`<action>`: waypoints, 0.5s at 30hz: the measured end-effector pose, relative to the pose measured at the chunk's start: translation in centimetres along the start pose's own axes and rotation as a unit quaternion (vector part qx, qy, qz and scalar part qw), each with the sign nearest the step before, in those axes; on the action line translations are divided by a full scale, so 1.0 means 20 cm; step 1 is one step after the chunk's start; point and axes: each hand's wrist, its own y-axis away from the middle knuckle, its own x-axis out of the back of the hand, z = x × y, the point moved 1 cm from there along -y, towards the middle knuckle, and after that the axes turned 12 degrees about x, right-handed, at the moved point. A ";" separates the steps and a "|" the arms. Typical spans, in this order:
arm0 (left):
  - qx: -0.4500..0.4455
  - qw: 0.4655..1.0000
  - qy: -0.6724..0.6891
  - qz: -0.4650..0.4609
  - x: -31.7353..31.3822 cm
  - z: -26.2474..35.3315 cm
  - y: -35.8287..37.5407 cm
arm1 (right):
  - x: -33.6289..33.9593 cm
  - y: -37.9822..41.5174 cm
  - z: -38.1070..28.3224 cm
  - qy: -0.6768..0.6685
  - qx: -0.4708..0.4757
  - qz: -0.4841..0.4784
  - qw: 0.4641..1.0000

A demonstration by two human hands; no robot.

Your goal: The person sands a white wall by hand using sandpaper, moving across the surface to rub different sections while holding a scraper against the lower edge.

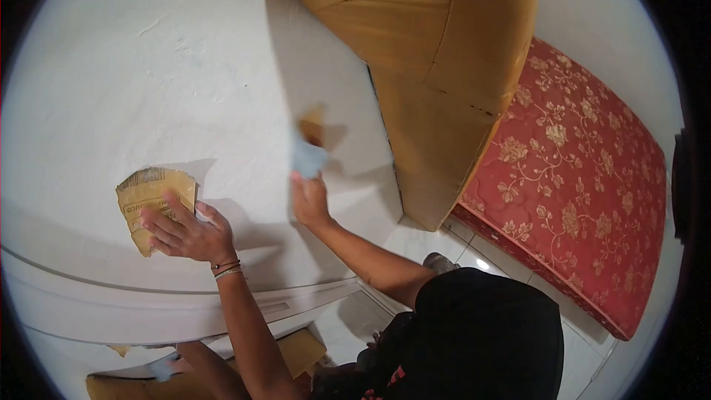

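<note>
At the left, a torn piece of brown cardboard [158,184] with printed lettering and a barcode lies against the white surface. My left hand [191,235] is spread over it, fingers extended across the print and thumb by its right edge. Farther right, my right hand [309,198] is closed around the lower end of a small light blue and tan object [309,154]. Motion blurs this object, and I cannot tell its kind. It is close to the white surface [237,115], where shadows of both hands fall.
A yellow-brown upholstered chair [415,44] stands along the white surface's right side. Beside it is a red mattress [578,170] with a floral pattern. A shoe [441,263] is on the tiled floor. A reflection [167,369] of an arm and a blue object shows at the bottom left.
</note>
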 end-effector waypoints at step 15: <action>0.008 1.000 0.012 -0.024 0.02 -0.01 0.00 | 0.03 -0.90 -0.72 0.165 0.459 -0.003 0.873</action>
